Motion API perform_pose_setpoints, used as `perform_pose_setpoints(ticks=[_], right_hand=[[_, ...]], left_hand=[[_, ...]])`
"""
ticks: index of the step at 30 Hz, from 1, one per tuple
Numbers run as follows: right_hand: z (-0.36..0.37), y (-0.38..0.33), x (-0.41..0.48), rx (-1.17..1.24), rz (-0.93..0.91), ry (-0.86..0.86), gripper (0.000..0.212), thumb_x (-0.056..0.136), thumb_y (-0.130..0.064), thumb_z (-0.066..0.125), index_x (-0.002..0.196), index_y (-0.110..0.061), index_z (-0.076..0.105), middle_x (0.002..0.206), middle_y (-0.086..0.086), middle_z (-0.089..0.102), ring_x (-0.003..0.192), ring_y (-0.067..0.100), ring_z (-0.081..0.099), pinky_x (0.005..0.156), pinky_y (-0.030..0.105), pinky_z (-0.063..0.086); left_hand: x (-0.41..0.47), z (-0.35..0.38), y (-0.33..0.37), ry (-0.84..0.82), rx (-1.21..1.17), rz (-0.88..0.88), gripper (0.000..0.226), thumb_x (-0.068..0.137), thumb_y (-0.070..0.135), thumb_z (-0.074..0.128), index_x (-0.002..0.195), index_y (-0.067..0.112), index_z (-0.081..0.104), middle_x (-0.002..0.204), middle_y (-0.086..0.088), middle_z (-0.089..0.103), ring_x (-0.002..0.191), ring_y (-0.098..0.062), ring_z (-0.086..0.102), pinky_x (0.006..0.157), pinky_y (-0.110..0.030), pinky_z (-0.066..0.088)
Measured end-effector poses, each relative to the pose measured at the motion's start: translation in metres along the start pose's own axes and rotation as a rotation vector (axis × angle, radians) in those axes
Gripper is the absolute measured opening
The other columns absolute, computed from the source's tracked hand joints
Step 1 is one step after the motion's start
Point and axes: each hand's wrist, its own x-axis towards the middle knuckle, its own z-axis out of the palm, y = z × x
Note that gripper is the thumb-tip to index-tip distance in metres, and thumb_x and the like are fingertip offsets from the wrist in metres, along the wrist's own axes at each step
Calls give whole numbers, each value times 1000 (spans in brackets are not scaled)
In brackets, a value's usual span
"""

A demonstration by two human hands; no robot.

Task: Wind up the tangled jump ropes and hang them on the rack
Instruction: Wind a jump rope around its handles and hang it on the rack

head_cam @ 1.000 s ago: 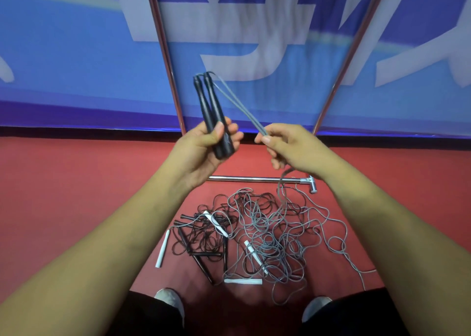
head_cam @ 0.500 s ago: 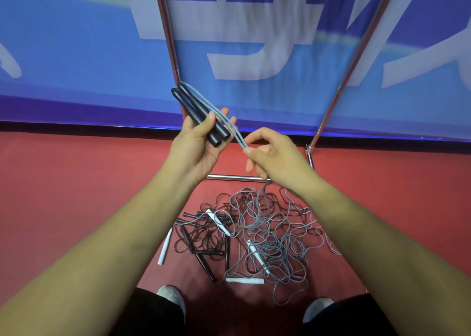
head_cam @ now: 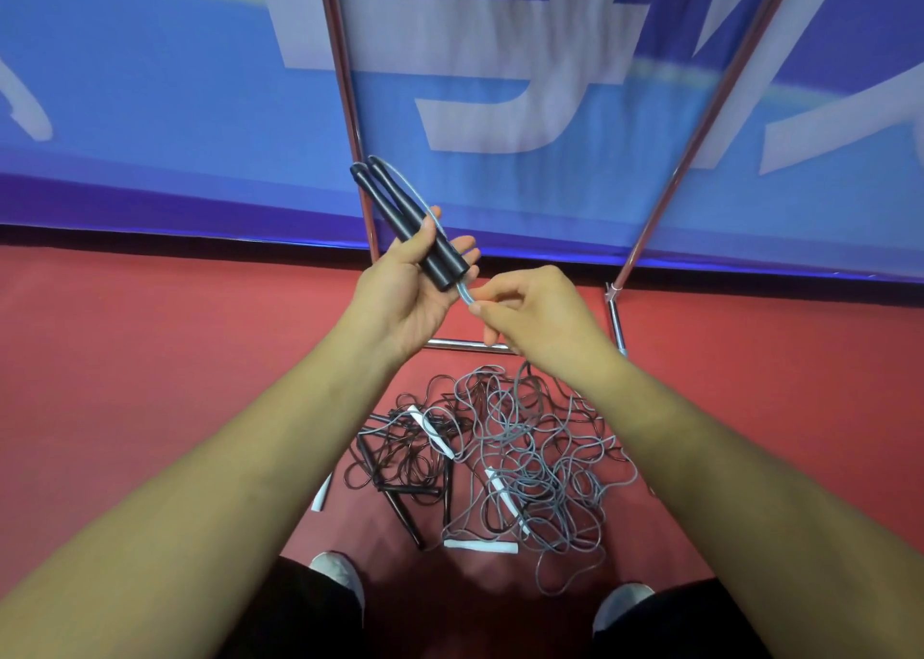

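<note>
Head camera: two black handles point(head_cam: 407, 226) lie side by side in the left hand point(head_cam: 400, 303), thumb pressed over them to keep them together. The right hand point(head_cam: 540, 313) pinches their grey cord point(head_cam: 463, 295) just below, likely to wind it. Other tangled ropes point(head_cam: 525, 458) lie on the floor point(head_cam: 150, 358) by the rack point(head_cam: 343, 83).

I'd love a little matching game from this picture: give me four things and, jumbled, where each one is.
Things:
1 black handles
2 pale cord
3 grey rope tangle
4 metal rack pole

Places:
A pinched by the right hand
B lying on the red floor
C held in the left hand
D standing in front of the blue banner

Pairs: 1-C, 2-A, 3-B, 4-D
</note>
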Motion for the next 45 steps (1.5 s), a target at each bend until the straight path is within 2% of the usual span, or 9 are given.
perform_pose_setpoints(ticks=[8, 14, 17, 22, 26, 32, 35, 39, 45], right_hand=[[2, 1, -1, -177, 4, -4, 9, 94, -21, 64, 101, -20, 69, 62, 0, 67, 47, 4, 55, 53, 21, 42], [1, 1, -8, -285, 72, -121, 4, 94, -21, 66, 95, -18, 64, 55, -6, 60, 41, 1, 53, 47, 19, 41], [-1, -5, -9, -247, 56, -150, 11, 93, -21, 66, 83, -20, 64, 54, -8, 54, 49, 11, 53, 56, 26, 46], [-8, -12, -12, -39, 68, -226, 15, 100, -19, 56, 100, -9, 67, 48, -6, 53, 45, 13, 57, 55, 30, 45], [-8, -9, -14, 71, 150, -184, 14, 101, -18, 54, 95, -11, 65, 48, -8, 50, 42, 8, 40, 48, 25, 33], [-11, -13, -15, -54, 186, -240, 11, 100, -19, 57, 92, -15, 64, 53, -4, 55, 56, 18, 60, 60, 33, 45], [-20, -17, -15, -2, 159, -222, 12, 97, -16, 62, 95, -8, 70, 51, -8, 50, 45, 8, 47, 52, 24, 40], [-43, -26, -11, -226, 0, -114, 9, 85, -22, 77, 87, -14, 76, 52, -14, 57, 48, -1, 46, 53, 15, 36], [-71, -11, 3, -498, -60, 63, 17, 77, -30, 82, 75, -18, 70, 60, -8, 61, 59, 4, 51, 61, 29, 41]], left_hand=[[1, -4, 9, -7, -28, 69, 8, 104, 16, 49, 108, 18, 55, 71, -2, 64, 68, -17, 69, 66, -33, 59], [16, -24, 18, 142, 97, 152, 12, 103, 11, 52, 91, 9, 54, 70, -3, 56, 56, -14, 59, 61, -29, 54], [20, -30, 20, 158, 105, 175, 15, 103, 10, 52, 88, 7, 55, 71, -4, 56, 60, -17, 60, 63, -31, 54], [17, -29, 23, 113, -16, 110, 14, 105, 18, 49, 113, 8, 43, 100, -22, 71, 92, -35, 74, 76, -42, 62], [16, -26, 29, 139, -47, 167, 13, 106, 14, 47, 93, 13, 45, 72, -6, 58, 65, -19, 64, 61, -31, 55], [18, -31, 32, 184, 312, 329, 14, 105, 10, 47, 94, 15, 41, 71, -5, 47, 57, -16, 51, 58, -26, 49], [22, -38, 22, 165, 686, 348, 9, 104, 10, 49, 102, 10, 40, 71, -7, 48, 55, -18, 50, 51, -27, 47], [16, -38, 5, 110, 951, 114, 12, 102, 10, 53, 108, 11, 43, 74, -10, 51, 53, -18, 49, 46, -24, 50], [-10, -23, -5, -266, 1160, -147, 9, 103, 10, 52, 108, 14, 46, 75, -11, 50, 47, -16, 55, 38, -19, 41]])
